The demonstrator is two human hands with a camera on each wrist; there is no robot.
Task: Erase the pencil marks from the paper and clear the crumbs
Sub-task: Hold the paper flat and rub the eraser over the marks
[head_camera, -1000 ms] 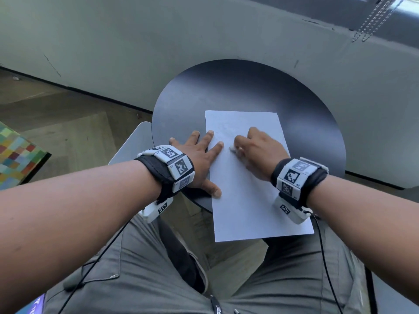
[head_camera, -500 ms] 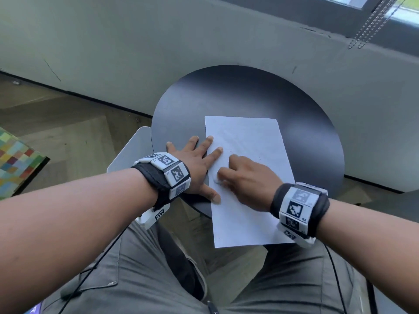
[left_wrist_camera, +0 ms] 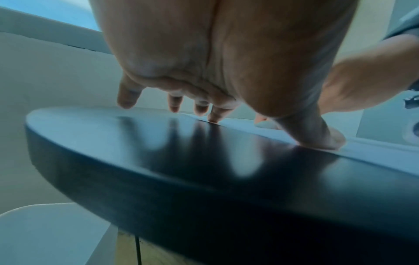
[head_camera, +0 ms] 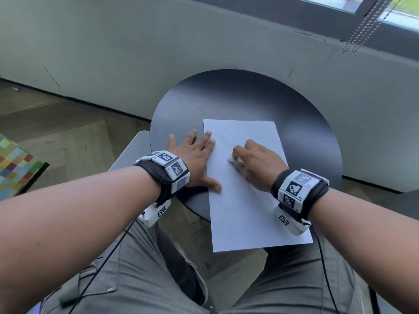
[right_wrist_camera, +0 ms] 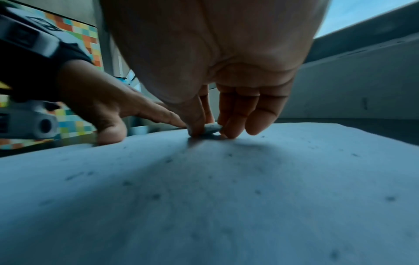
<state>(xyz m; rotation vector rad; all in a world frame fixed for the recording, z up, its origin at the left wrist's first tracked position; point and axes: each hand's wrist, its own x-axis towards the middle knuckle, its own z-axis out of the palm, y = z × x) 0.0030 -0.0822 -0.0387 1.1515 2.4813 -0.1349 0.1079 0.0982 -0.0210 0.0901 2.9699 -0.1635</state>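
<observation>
A white sheet of paper (head_camera: pixel 251 200) lies on a round black table (head_camera: pixel 249 98), its near end hanging over the table's edge. My left hand (head_camera: pixel 195 155) lies flat with spread fingers on the paper's left edge and the table, thumb pressing the paper. My right hand (head_camera: pixel 254 162) pinches a small white eraser (head_camera: pixel 231 159) against the paper's upper middle. In the right wrist view the eraser (right_wrist_camera: pixel 211 129) sits between thumb and fingers, and dark crumbs (right_wrist_camera: pixel 256 191) dot the paper (right_wrist_camera: pixel 204 206). The left wrist view shows my left hand's fingertips (left_wrist_camera: pixel 215 116) on the table (left_wrist_camera: pixel 181 161).
A grey wall (head_camera: pixel 204 41) rises just behind the table. A white chair seat (head_camera: pixel 129 150) stands left of the table over a wooden floor (head_camera: pixel 56 123). A colourful checkered object (head_camera: pixel 15 166) lies at the far left. My grey-trousered legs (head_camera: pixel 136 279) are below the table.
My right hand with the eraser slid toward me and to the left, then back up and to the right on the paper. The left hand stayed pressing the paper's left edge.
</observation>
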